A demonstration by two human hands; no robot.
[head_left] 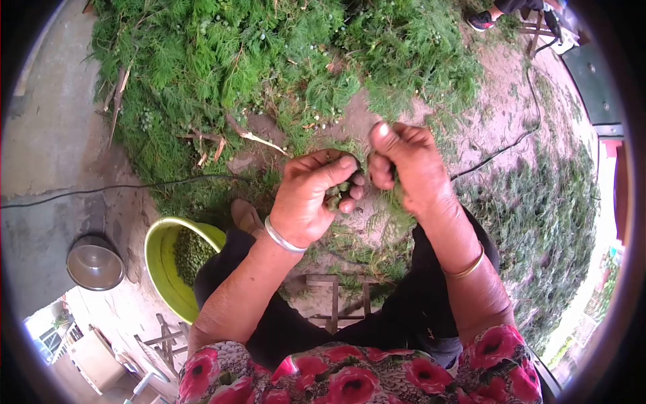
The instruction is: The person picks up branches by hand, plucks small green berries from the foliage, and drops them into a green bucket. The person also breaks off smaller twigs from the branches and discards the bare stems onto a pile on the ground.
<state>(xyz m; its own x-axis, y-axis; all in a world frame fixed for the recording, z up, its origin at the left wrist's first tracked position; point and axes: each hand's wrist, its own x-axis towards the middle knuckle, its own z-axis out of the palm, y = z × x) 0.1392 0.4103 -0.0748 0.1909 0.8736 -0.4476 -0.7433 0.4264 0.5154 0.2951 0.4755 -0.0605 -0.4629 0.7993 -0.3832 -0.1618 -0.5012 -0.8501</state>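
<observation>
My left hand (306, 195), with a silver bangle at the wrist, curls around several small green cones (334, 196). Parts of the cones show between thumb and fingers. To the right and a little apart, my right hand (412, 165) is closed with its thumb up, slightly blurred. What its fingers pinch, if anything, is hidden. A yellow-green bucket (156, 266) stands by my left leg, and many small green cones (193, 256) lie inside it. Beyond both hands spreads a heap of cut evergreen branches (222, 60) bearing pale cones.
A metal bowl (95, 264) sits on the concrete at left. Black cable (494, 163) crosses the ground on both sides. More cuttings (538, 229) cover the right. A wooden stool (334, 296) shows between my legs. At top right are another person's shoe (481, 21) and a stool.
</observation>
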